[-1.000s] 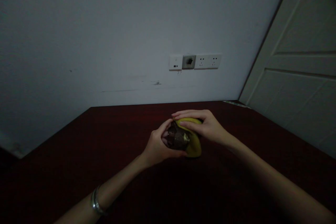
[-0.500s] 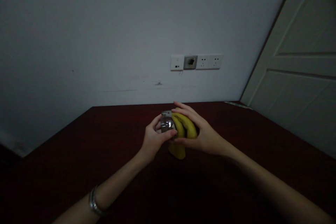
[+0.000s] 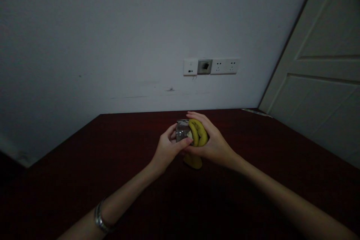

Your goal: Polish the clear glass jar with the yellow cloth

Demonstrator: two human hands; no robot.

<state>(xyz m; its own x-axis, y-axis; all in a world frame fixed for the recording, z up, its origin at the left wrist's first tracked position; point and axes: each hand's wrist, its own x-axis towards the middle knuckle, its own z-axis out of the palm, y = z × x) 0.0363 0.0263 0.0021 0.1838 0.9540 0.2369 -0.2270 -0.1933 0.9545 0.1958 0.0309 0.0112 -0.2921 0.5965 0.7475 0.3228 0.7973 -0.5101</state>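
My left hand [image 3: 165, 149] is wrapped round a clear, shiny glass [image 3: 182, 130], its thumb along the near side. A bunched yellow cloth [image 3: 199, 134] lies in my right hand [image 3: 215, 138], folded and pressed against the right side of the glass. One end of the cloth hangs down below both hands. The right fingers curve over the far side of the cloth, and the thumb is below it. A small pale patch shows where glass and cloth meet; I cannot make out what it is.
A dark red table [image 3: 118, 187] spreads beneath my hands and meets a pale wall [image 3: 126, 37]. Sockets and a switch [image 3: 211, 66] sit low on the wall. A white panelled door [image 3: 323, 90] stands at the right, with a thin strip [image 3: 256, 112] by the table's back edge.
Both hands have shifted slightly right with the glass and cloth. My right hand has closed in, squeezing the cloth more tightly together against the glass.
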